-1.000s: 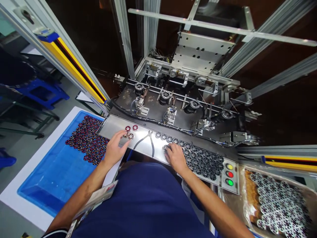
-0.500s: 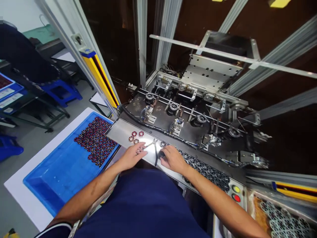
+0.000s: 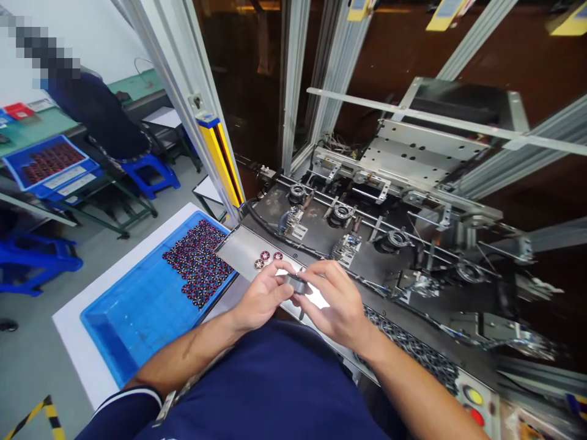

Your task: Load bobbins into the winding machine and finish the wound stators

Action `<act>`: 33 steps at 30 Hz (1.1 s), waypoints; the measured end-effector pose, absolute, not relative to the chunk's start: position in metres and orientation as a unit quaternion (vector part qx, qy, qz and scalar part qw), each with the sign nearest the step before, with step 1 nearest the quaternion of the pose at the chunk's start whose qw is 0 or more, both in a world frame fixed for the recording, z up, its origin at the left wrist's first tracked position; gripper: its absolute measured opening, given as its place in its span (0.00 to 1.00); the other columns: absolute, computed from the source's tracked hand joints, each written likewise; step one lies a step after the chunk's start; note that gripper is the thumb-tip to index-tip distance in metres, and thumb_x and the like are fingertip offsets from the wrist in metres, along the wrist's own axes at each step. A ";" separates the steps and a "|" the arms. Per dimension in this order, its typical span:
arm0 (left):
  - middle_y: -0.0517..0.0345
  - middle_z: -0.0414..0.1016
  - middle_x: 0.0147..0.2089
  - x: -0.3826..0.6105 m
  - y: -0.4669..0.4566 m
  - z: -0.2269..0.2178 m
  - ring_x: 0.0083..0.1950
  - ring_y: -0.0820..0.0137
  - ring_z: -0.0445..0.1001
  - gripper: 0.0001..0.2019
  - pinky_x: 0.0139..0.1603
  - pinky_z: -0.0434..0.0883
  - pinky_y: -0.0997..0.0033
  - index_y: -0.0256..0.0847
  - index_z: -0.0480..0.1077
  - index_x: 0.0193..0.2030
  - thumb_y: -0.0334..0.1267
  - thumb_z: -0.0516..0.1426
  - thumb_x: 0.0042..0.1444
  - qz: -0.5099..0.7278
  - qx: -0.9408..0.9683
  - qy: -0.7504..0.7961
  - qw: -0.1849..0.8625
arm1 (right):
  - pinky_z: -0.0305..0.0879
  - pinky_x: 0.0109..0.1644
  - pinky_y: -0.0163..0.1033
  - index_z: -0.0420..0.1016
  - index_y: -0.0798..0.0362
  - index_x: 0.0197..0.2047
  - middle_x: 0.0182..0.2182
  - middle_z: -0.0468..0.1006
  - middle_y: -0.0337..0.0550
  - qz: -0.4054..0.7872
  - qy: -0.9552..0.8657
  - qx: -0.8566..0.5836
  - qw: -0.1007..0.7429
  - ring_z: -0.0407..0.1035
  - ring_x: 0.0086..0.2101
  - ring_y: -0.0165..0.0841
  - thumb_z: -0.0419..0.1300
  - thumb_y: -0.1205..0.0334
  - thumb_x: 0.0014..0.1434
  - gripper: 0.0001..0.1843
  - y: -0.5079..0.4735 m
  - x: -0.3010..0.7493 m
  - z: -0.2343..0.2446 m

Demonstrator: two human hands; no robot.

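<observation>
My left hand (image 3: 262, 296) and my right hand (image 3: 333, 304) meet above the steel shelf (image 3: 238, 247) at the machine's front. Between their fingertips they pinch a short stack of round metal parts (image 3: 296, 283). Three red wound parts (image 3: 266, 257) lie on the shelf just left of my left hand. A row of bare silver round parts (image 3: 408, 345) runs along the shelf to the right of my right wrist. The pliers seen before are hidden under my hands.
A blue bin (image 3: 137, 311) with several red wound parts (image 3: 198, 263) sits at the left on a white board. Behind the shelf, the machine bed holds winding stations (image 3: 342, 215). Round buttons (image 3: 472, 396) sit at lower right. A person in dark blue (image 3: 96, 110) sits at far left.
Both hands left the shelf surface and came together, lifting a stack of metal parts between them. The view swung up and left, so the bin and machine shifted right.
</observation>
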State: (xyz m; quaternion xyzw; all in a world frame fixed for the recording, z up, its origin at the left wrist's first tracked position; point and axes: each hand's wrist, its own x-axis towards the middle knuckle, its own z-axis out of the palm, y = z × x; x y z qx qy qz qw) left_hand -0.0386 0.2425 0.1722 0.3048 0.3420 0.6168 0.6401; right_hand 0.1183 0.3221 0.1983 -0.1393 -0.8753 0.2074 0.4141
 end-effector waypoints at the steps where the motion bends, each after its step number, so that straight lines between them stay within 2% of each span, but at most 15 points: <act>1: 0.60 0.75 0.35 -0.037 0.242 0.172 0.34 0.74 0.74 0.19 0.39 0.70 0.74 0.43 0.66 0.46 0.48 0.65 0.52 0.623 0.305 0.338 0.636 | 0.68 0.39 0.45 0.69 0.57 0.53 0.37 0.74 0.50 0.202 -0.872 -0.137 0.424 0.68 0.37 0.38 0.66 0.72 0.53 0.23 0.321 0.118 0.198; 6: 0.60 0.75 0.35 -0.031 0.241 0.169 0.34 0.74 0.74 0.23 0.39 0.71 0.73 0.44 0.66 0.52 0.50 0.64 0.54 0.632 0.312 0.342 0.621 | 0.68 0.39 0.45 0.71 0.58 0.51 0.36 0.74 0.50 0.191 -0.850 -0.156 0.466 0.68 0.38 0.38 0.65 0.76 0.52 0.23 0.315 0.116 0.192; 9: 0.59 0.76 0.35 -0.033 0.242 0.168 0.34 0.74 0.74 0.18 0.39 0.71 0.74 0.42 0.68 0.51 0.45 0.64 0.56 0.629 0.329 0.361 0.605 | 0.69 0.42 0.46 0.71 0.57 0.54 0.37 0.74 0.51 0.209 -0.845 -0.175 0.460 0.68 0.40 0.39 0.66 0.75 0.52 0.24 0.313 0.121 0.193; 12: 0.56 0.76 0.39 -0.039 0.242 0.171 0.39 0.72 0.75 0.15 0.42 0.71 0.73 0.42 0.71 0.49 0.39 0.64 0.55 0.607 0.361 0.368 0.605 | 0.68 0.52 0.49 0.73 0.53 0.56 0.51 0.71 0.55 0.331 -0.856 -0.175 0.358 0.67 0.51 0.41 0.62 0.71 0.58 0.22 0.319 0.134 0.204; 15: 0.55 0.77 0.40 -0.047 0.240 0.173 0.40 0.72 0.75 0.16 0.43 0.71 0.73 0.41 0.73 0.50 0.37 0.65 0.55 0.559 0.405 0.364 0.626 | 0.62 0.61 0.49 0.79 0.47 0.49 0.63 0.64 0.49 0.485 -0.830 -0.164 0.223 0.64 0.59 0.40 0.58 0.67 0.64 0.13 0.334 0.144 0.218; 19: 0.56 0.77 0.39 -0.057 0.241 0.173 0.38 0.73 0.74 0.17 0.42 0.69 0.75 0.41 0.75 0.51 0.36 0.65 0.54 0.512 0.452 0.360 0.635 | 0.59 0.64 0.48 0.81 0.50 0.43 0.65 0.64 0.49 0.625 -0.766 -0.125 0.087 0.65 0.60 0.39 0.59 0.60 0.64 0.10 0.355 0.141 0.228; 21: 0.56 0.77 0.38 -0.062 0.243 0.174 0.38 0.72 0.73 0.17 0.42 0.69 0.74 0.40 0.75 0.51 0.38 0.65 0.54 0.490 0.497 0.369 0.614 | 0.56 0.66 0.48 0.81 0.53 0.41 0.65 0.63 0.50 0.650 -0.753 -0.097 0.035 0.61 0.62 0.39 0.57 0.58 0.65 0.12 0.362 0.134 0.229; 24: 0.53 0.78 0.41 -0.069 0.246 0.174 0.42 0.69 0.75 0.17 0.46 0.70 0.70 0.40 0.75 0.51 0.42 0.64 0.55 0.460 0.557 0.388 0.573 | 0.53 0.68 0.47 0.80 0.55 0.41 0.67 0.60 0.53 0.652 -0.756 -0.057 -0.013 0.56 0.66 0.38 0.54 0.57 0.67 0.15 0.368 0.123 0.230; 27: 0.50 0.79 0.46 -0.078 0.250 0.162 0.45 0.66 0.77 0.20 0.48 0.72 0.68 0.41 0.73 0.54 0.44 0.63 0.55 0.466 0.561 0.421 0.540 | 0.55 0.67 0.47 0.78 0.56 0.46 0.65 0.62 0.56 0.629 -0.776 -0.032 -0.022 0.56 0.65 0.38 0.52 0.58 0.68 0.16 0.384 0.111 0.229; 30: 0.46 0.78 0.51 -0.095 0.260 0.126 0.47 0.63 0.78 0.24 0.51 0.73 0.64 0.42 0.67 0.60 0.46 0.60 0.58 0.506 0.511 0.557 0.416 | 0.59 0.65 0.50 0.77 0.54 0.43 0.64 0.64 0.54 0.564 -0.823 -0.052 0.032 0.59 0.64 0.39 0.51 0.58 0.68 0.15 0.429 0.094 0.222; 33: 0.43 0.77 0.53 -0.117 0.277 0.072 0.51 0.62 0.77 0.21 0.57 0.70 0.56 0.40 0.63 0.61 0.45 0.53 0.64 0.526 0.408 0.697 0.268 | 0.56 0.67 0.55 0.77 0.54 0.43 0.65 0.62 0.53 0.427 -0.888 -0.130 0.113 0.58 0.64 0.40 0.51 0.58 0.68 0.14 0.507 0.069 0.202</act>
